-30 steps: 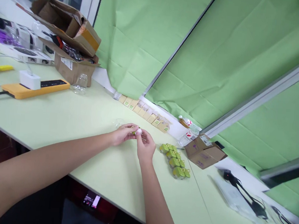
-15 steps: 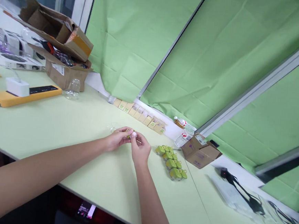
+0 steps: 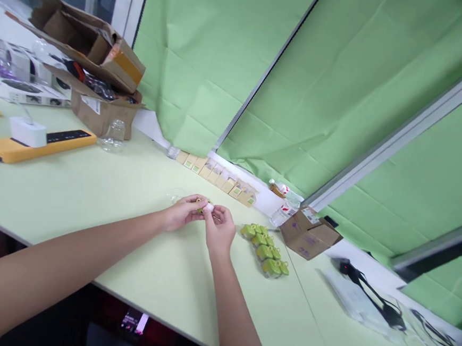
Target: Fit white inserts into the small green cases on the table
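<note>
Over the middle of the table, my left hand (image 3: 183, 214) is closed on a small green piece with a yellow loop (image 3: 199, 204), mostly hidden by the fingers. My right hand (image 3: 221, 233) pinches a small whitish-pink piece (image 3: 209, 207) against it; its exact kind is too small to make out. A clear plastic wrapper (image 3: 174, 194) lies just beyond my left hand. To the right of my hands sit several green lidded pieces with yellow loops (image 3: 265, 252), grouped in short rows.
Small tan boxes (image 3: 217, 177) line the table's back edge. Water bottles (image 3: 284, 212) and a cardboard box (image 3: 310, 235) stand back right, black cables (image 3: 377, 296) further right. An orange power strip (image 3: 69, 138), a clear plastic jar (image 3: 114, 134) and open cartons (image 3: 100, 109) occupy the left.
My right hand has shifted slightly to the right with the whitish piece, more of which now shows. My left hand stays nearly in place around the green piece.
</note>
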A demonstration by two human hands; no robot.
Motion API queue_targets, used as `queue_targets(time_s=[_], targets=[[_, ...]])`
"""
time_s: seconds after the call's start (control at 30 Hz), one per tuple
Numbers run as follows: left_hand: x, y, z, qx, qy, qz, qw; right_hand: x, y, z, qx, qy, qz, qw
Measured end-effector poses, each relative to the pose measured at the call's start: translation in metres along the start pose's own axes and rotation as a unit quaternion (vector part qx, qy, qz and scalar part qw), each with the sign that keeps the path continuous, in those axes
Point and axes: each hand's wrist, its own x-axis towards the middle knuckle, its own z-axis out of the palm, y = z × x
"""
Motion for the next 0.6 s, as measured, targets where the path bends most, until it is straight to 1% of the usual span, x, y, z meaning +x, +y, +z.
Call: queue_targets(time_s=[0.1,0.17,0.2,0.3,0.33,0.4,0.5,0.6], targets=[[0.001,0.001,-0.001,-0.001,0.004,-0.001,1.0,0.009,0.005,-0.006,0.062,-0.034,0.026,0.997],[0.001,0.002,-0.001,-0.003,0.013,-0.007,1.0,0.016,0.015,-0.014,0.099,-0.066,0.055,0.991],[0.001,0.002,-0.001,-0.003,0.014,-0.012,1.0,0.02,0.02,-0.018,0.102,-0.072,0.07,0.99],[0.001,0.002,-0.001,0.014,-0.01,-0.029,0.999,0.026,0.032,-0.03,0.056,-0.039,0.117,0.991],[0.001,0.002,-0.001,0.021,-0.019,-0.033,0.999,0.026,0.032,-0.033,0.05,-0.028,0.129,0.99],[0.001,0.001,-0.001,0.029,-0.016,-0.039,0.999,0.025,0.025,-0.035,0.08,-0.035,0.138,0.987],[0.0,0.001,-0.001,0.03,-0.006,-0.035,0.999,0.02,0.011,-0.031,0.136,-0.102,0.112,0.979],[-0.003,0.003,0.001,0.017,-0.036,-0.047,0.998,0.018,0.009,-0.03,0.126,-0.181,0.116,0.968]])
